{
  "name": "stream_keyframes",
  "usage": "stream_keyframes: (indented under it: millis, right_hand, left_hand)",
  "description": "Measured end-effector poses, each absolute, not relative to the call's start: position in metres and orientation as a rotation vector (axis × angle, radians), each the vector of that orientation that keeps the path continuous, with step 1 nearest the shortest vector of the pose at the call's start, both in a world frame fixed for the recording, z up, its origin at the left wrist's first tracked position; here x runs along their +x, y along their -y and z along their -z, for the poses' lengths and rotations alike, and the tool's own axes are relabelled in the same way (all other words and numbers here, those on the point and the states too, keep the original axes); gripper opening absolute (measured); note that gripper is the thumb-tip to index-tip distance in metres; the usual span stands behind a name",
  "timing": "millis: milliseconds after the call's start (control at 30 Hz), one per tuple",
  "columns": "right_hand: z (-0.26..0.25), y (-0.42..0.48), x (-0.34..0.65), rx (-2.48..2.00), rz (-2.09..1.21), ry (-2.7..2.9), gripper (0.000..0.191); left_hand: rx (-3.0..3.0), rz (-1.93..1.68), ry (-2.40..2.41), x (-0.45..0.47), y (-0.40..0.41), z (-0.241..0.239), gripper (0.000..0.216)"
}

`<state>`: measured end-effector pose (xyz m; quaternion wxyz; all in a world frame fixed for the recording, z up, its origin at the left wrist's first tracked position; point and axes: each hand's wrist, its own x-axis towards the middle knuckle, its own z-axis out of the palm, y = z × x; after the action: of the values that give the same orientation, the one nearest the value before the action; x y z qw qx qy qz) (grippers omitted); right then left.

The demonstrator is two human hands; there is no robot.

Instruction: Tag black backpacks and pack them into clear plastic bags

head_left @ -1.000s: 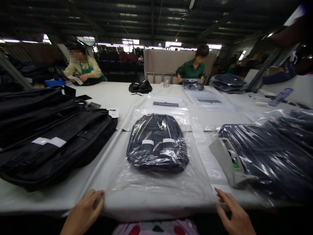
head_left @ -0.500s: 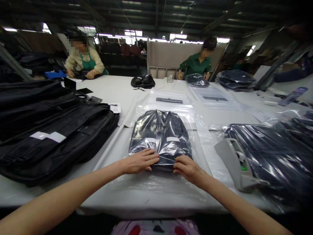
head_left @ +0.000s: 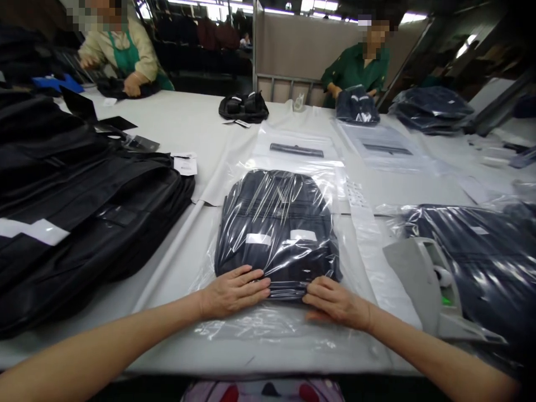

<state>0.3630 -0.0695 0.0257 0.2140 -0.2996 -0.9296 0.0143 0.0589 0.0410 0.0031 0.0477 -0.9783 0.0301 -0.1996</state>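
Item, left of frame: black bags [head_left: 84,206] stacked flat on the table [head_left: 201,128]. Centre: dark bag [head_left: 276,229] sealed in a clear sleeve [head_left: 268,326], laid flat, apparently so the film can be pressed smooth. Left hand [head_left: 232,290] and right hand [head_left: 335,302] are laid palm-down on its near edge, fingers extended, nothing gripped, forearms low.

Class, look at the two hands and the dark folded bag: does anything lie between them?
Yes: the clear plastic bag. The left hand and right hand press flat on its film at the near edge of the dark folded bag sealed inside. Nothing else intervenes.
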Motion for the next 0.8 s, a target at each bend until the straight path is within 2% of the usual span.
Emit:
stream_keyframes:
  millis: [67,267,467,567,667,800]
  right_hand:
    - [-0.025,0.072,0.365,-0.839,-0.008,2.607,0.014]
    - [-0.013,0.080,0.364,-0.859,0.111,2.492,0.018]
    - [-0.011,0.084,0.362,-0.925,0.115,2.440,0.017]
    - [-0.010,0.084,0.361,-0.935,0.138,2.438,0.016]
    - [-0.009,0.084,0.359,-0.933,0.171,2.409,0.015]
    - [-0.008,0.083,0.357,-0.919,0.200,2.381,0.015]
  left_hand:
    - [-2.993,0.578,-0.092,0.058,-0.041,-0.005,0.037]
    - [-3.033,0.520,-0.125,0.054,-0.041,-0.020,0.038]
    - [-3.158,0.312,-0.402,0.047,-0.046,-0.029,0.033]
    - [-3.088,0.346,-0.480,0.049,-0.046,-0.027,0.031]
    - [-3.050,0.365,-0.424,0.053,-0.041,-0.024,0.033]
    - [-3.045,0.373,-0.275,0.052,-0.030,-0.023,0.025]
